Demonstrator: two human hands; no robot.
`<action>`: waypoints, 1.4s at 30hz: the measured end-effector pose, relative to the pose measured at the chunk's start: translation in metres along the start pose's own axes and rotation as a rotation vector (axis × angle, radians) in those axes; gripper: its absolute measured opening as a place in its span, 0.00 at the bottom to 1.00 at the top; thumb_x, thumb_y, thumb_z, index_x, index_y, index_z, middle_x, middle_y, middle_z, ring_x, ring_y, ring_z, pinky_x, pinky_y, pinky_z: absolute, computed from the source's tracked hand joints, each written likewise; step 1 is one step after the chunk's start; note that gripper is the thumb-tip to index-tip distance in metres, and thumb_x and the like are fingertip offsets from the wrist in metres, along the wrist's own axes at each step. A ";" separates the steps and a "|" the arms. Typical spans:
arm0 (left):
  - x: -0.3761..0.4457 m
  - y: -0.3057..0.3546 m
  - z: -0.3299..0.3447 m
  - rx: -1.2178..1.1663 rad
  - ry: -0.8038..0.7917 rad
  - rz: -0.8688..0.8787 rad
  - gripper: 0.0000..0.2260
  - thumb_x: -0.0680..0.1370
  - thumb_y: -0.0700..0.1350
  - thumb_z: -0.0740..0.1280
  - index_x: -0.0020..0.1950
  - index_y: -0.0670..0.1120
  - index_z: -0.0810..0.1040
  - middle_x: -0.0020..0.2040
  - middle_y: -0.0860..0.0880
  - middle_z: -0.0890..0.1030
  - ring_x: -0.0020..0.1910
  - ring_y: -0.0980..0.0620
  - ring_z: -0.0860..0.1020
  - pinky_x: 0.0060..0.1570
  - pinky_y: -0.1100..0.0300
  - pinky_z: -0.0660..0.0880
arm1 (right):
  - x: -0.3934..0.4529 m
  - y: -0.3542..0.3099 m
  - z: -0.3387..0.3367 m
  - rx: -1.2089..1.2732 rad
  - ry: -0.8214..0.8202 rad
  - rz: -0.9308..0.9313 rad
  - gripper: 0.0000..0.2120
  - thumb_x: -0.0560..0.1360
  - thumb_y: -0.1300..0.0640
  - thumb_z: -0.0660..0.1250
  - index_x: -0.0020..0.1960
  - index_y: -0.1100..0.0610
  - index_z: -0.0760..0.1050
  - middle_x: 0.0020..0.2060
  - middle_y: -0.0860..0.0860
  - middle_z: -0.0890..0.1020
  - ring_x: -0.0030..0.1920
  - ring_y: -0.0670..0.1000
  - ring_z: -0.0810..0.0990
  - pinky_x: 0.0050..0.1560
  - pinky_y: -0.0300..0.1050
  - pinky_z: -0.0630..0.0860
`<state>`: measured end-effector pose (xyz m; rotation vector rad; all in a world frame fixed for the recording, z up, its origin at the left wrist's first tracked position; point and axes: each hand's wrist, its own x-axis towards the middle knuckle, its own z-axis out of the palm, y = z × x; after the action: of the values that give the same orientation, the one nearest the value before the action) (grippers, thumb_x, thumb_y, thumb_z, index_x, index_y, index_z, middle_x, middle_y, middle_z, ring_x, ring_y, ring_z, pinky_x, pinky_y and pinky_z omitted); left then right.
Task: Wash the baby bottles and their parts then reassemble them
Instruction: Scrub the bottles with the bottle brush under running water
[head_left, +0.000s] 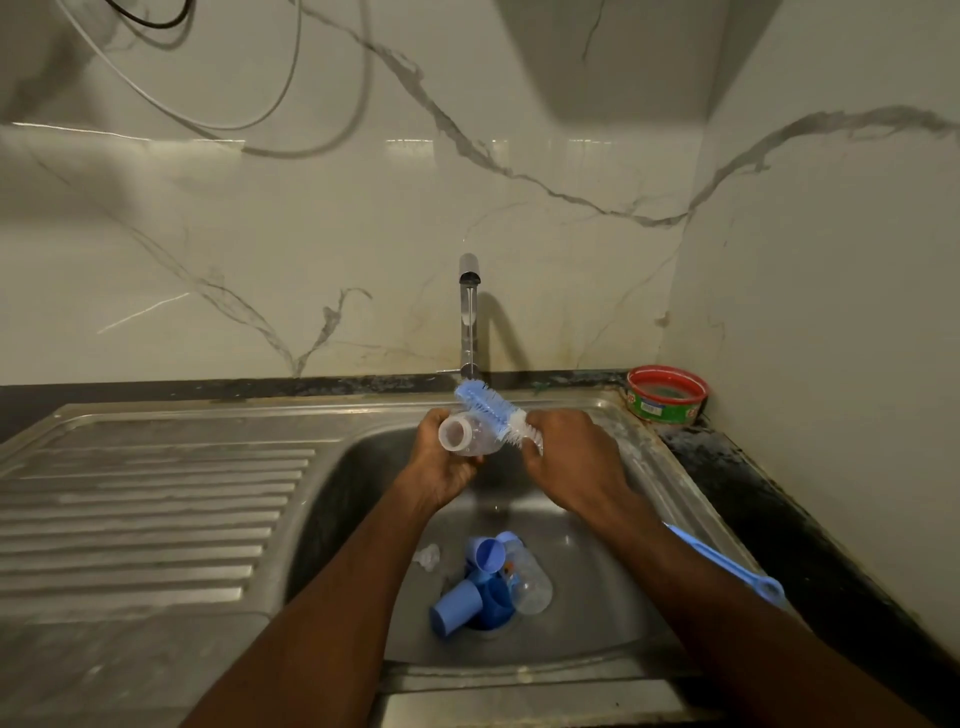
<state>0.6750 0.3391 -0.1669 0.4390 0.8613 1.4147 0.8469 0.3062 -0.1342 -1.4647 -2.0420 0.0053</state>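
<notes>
Clear baby bottle (465, 435): held over the sink basin (597, 530), lying roughly level, open mouth toward the camera and left, base toward the tap (469, 312). Left hand (441, 462): fingers curled round bottle from below. Right hand (574, 460): grips blue-and-white bottle brush (493, 410), bristles against the bottle's far side, handle trailing back beneath the forearm. Below the hands: second bottle (527, 577), blue caps (457, 605), clear teat (428, 556).

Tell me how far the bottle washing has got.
Early stage. Done: nothing looks reassembled. In hand: the left hand holds a clear bottle near the running tap, while the right hand grips the blue brush against it. Left: a second bottle, blue caps and a clear teat lie in the sink.
</notes>
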 end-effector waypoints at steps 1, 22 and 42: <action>-0.002 0.000 0.002 0.030 -0.023 -0.038 0.24 0.82 0.52 0.61 0.72 0.38 0.73 0.55 0.39 0.82 0.49 0.44 0.82 0.40 0.52 0.82 | 0.002 0.001 0.000 -0.040 0.010 0.022 0.14 0.77 0.49 0.67 0.62 0.48 0.79 0.49 0.48 0.84 0.44 0.50 0.81 0.41 0.41 0.69; 0.004 -0.002 -0.003 0.044 -0.045 -0.265 0.36 0.79 0.70 0.58 0.65 0.38 0.77 0.51 0.37 0.85 0.47 0.42 0.85 0.40 0.51 0.84 | -0.001 0.003 -0.004 -0.002 -0.157 -0.027 0.14 0.76 0.46 0.67 0.59 0.49 0.81 0.47 0.49 0.85 0.40 0.48 0.77 0.39 0.43 0.70; -0.010 -0.006 -0.013 1.073 -0.221 0.426 0.26 0.79 0.56 0.69 0.74 0.52 0.68 0.68 0.52 0.76 0.59 0.57 0.77 0.48 0.66 0.75 | 0.010 0.000 -0.001 -0.326 0.060 -0.159 0.12 0.79 0.48 0.68 0.62 0.46 0.77 0.51 0.48 0.73 0.39 0.49 0.76 0.34 0.43 0.67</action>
<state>0.6700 0.3258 -0.1772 1.6338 1.3518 1.1297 0.8449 0.3140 -0.1290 -1.4638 -2.1775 -0.4498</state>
